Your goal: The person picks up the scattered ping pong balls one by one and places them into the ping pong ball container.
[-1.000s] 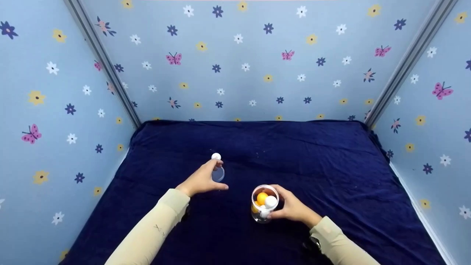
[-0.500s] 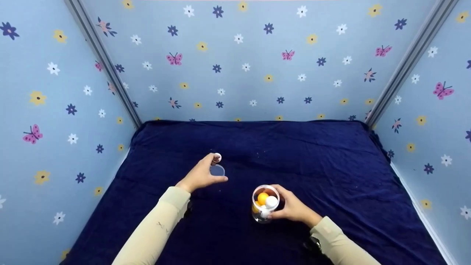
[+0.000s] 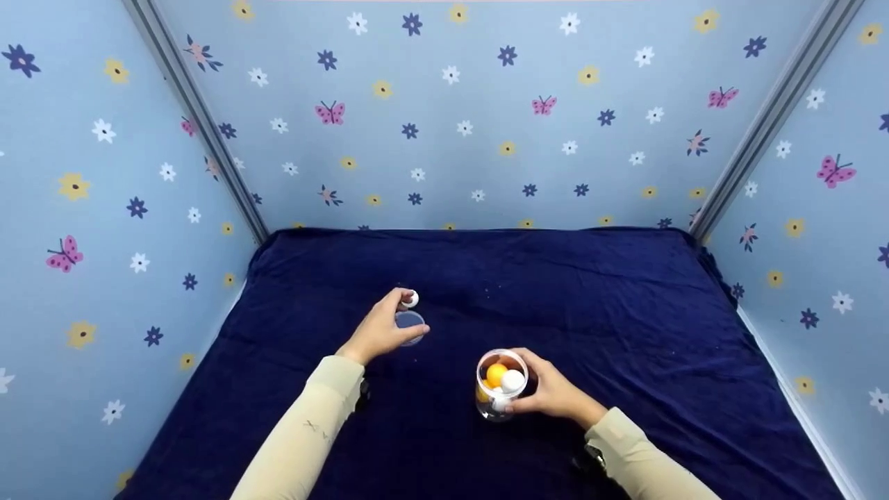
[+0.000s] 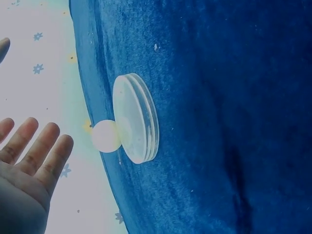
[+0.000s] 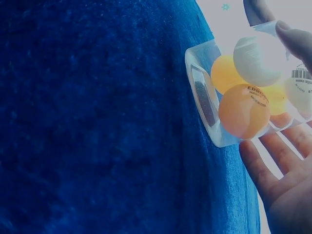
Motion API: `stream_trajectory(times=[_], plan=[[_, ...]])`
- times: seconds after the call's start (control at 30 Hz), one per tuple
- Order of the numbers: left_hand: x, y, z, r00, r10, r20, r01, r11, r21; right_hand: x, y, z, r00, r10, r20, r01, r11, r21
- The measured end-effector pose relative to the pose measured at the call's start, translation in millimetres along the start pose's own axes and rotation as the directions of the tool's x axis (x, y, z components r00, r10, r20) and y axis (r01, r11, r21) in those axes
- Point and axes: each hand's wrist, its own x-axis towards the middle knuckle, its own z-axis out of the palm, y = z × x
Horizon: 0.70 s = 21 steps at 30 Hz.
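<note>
My left hand reaches over a clear round lid on the cloth, thumb and fingers spread. Just beyond the lid sits a white table tennis ball, partly behind my fingertips in the head view. In the left wrist view, a gap separates my extended fingers from the lid and ball. My right hand holds a clear plastic jar, its fingers and thumb round the side. Several orange and white balls lie inside the uncovered jar; printing shows on an orange ball.
A dark blue velvet cloth with wrinkles covers the table. Flowered light blue panels stand at the back and both sides, with grey metal posts at the corners. Tiny specks dot the cloth.
My left hand has moved slightly away from me, its fingertips now over the ball's left side and its thumb over the lid. The right hand and jar have stayed put.
</note>
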Motion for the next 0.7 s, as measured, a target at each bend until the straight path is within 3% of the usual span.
stream_trajectory(times=[0.33, 0.7], plan=[[3.6, -5.8, 10.1, 0.991, 0.066, -0.114, -0.071, 0.997, -0.041, 1, 3, -2, 1.0, -0.023, -0.003, 0.023, 1.0, 0.01], [7.6, -14.4, 16.1, 0.985, 0.08, -0.154, -0.084, 0.996, -0.024, 0, 1, 0, 1.0, 0.002, 0.004, -0.002, 1.0, 0.006]])
